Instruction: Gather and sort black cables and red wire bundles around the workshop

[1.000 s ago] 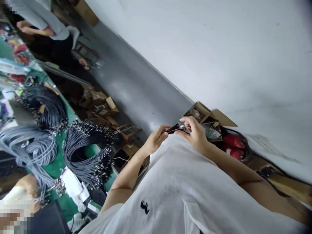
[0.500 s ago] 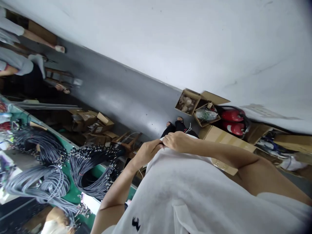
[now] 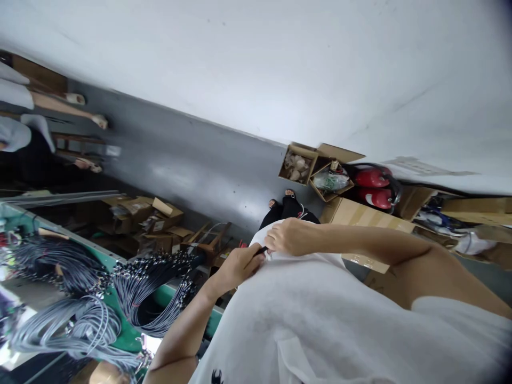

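Observation:
In front of the hem of the white shirt (image 3: 300, 298), my two hands meet at waist height. My left hand (image 3: 237, 266) is closed, its fingers bent around a thin black strip (image 3: 262, 250) that shows in the gap between the hands. My right hand (image 3: 291, 236) is closed as well, its fingertips pinched together at the strip's other end. A small whitish bit lies under those fingertips, too small to name. Most of what the right fingers grip is hidden.
Left, a green-topped bench (image 3: 106, 261) carries black cable bundles (image 3: 154, 293) and a grey cable coil (image 3: 76, 325). Open cardboard boxes (image 3: 298, 164) and red fire extinguishers (image 3: 374, 186) stand along the white wall (image 3: 240, 64). Two other people show at far left, one person's leg (image 3: 60, 104) outstretched.
The view has shifted a little. My hands have drawn slightly apart, and the black strip now shows between them. At far left, another person's legs have moved.

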Demonstrator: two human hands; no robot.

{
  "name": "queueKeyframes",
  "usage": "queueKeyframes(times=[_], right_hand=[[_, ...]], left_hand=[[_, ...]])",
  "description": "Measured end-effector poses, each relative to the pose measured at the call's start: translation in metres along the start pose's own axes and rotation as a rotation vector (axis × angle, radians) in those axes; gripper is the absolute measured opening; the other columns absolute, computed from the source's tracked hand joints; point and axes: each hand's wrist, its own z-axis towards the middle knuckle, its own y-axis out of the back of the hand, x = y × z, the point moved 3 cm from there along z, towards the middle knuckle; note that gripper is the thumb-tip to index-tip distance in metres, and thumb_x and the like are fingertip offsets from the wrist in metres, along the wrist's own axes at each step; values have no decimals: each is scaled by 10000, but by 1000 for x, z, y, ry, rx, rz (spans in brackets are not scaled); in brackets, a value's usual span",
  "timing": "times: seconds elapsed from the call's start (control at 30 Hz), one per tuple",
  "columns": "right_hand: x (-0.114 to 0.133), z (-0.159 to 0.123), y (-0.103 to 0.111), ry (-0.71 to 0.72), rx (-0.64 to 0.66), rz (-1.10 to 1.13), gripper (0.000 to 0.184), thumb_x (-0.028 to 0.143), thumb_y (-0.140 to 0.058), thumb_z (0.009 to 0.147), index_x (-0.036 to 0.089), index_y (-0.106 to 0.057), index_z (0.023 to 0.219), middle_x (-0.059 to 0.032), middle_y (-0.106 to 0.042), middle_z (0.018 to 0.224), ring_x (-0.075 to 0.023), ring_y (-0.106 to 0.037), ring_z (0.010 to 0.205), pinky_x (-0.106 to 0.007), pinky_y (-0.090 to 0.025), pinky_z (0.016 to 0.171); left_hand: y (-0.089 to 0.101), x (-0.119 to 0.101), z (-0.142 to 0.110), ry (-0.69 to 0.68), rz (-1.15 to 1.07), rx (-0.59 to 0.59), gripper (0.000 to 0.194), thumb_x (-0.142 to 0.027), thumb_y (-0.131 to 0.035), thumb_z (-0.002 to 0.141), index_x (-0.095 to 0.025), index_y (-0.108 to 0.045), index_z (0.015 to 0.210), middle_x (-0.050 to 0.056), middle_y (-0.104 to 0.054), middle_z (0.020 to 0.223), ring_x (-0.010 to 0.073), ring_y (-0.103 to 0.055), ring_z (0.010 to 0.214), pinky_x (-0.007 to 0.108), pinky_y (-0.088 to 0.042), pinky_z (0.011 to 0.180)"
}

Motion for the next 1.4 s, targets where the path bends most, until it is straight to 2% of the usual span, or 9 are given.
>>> queueKeyframes(times=[0.1, 0.27, 0.4, 0.53, 0.73, 0.87, 1.0, 1.23, 1.4], right_hand=[[-9, -15, 0, -36, -31, 13, 397, 329, -248, 1050, 133, -576, 940, -65, -629, 801, -154, -544, 681, -288, -168, 521], [-12, -14, 1, -23, 5, 27, 326, 266, -298, 1037, 130, -583, 954, -69, -644, 836, -152, -545, 691, -290, -170, 515], [-13, -16, 3, -12, 0, 44, 327, 262, -301, 1035, 131, -588, 951, -70, -646, 834, -152, -541, 697, -286, -174, 517], [-20, -36, 4, -93, -37, 109, 404, 357, -285, 1048, 136, -593, 911, -67, -636, 801, -142, -529, 687, -281, -186, 526], [-21, -35, 8, -84, 57, 97, 351, 270, -290, 1041, 132, -600, 949, -71, -653, 855, -139, -524, 677, -293, -170, 529], [-26, -43, 14, -122, 13, 111, 363, 330, -333, 1038, 133, -619, 933, -71, -658, 841, -142, -525, 681, -295, -177, 528], [-35, -68, 17, -196, 66, 168, 354, 365, -376, 1028, 145, -630, 914, -62, -670, 826, -138, -539, 685, -274, -191, 526], [-50, -70, 26, -209, 63, 99, 325, 372, -406, 1016, 149, -604, 886, -52, -644, 773, -144, -550, 679, -266, -189, 545], [-58, -73, 27, -207, 0, 120, 330, 393, -402, 1016, 170, -570, 841, -32, -628, 749, -139, -567, 686, -266, -209, 553]], left_hand=[[0, 7, -9, 26, -75, 31, 380, -448, -327, 999, -187, -463, 760, -38, -503, 625, 94, -439, 572, 230, -324, 597], [3, -6, 6, -96, -148, -41, 418, -549, -462, 930, -167, -532, 1084, 43, -637, 914, 144, -563, 794, 244, -416, 725], [2, -14, 8, -14, -52, -9, 391, -482, -339, 984, -164, -542, 881, -36, -501, 627, 97, -433, 584, 226, -326, 602], [2, 0, -8, 67, -33, 1, 407, -475, -333, 991, -173, -476, 757, -52, -446, 603, 83, -364, 562, 224, -281, 573], [1, -18, 16, -102, -146, 53, 406, -514, -472, 934, -170, -521, 1144, 14, -613, 860, 130, -530, 748, 240, -403, 707], [3, -22, 16, -7, -44, 21, 386, -489, -357, 979, -173, -512, 820, -52, -452, 625, 87, -385, 581, 224, -303, 576], [3, -9, -1, 33, -86, 50, 433, -500, -328, 994, -174, -479, 752, -44, -488, 637, 83, -414, 592, 223, -327, 589], [5, -32, 29, -275, -146, 5, 449, -569, -446, 936, -175, -563, 1118, 79, -647, 1066, 185, -568, 1001, 294, -420, 920], [6, -36, 28, -85, -76, 13, 381, -470, -326, 985, -181, -537, 854, -5, -539, 747, 116, -480, 688, 238, -387, 690]])
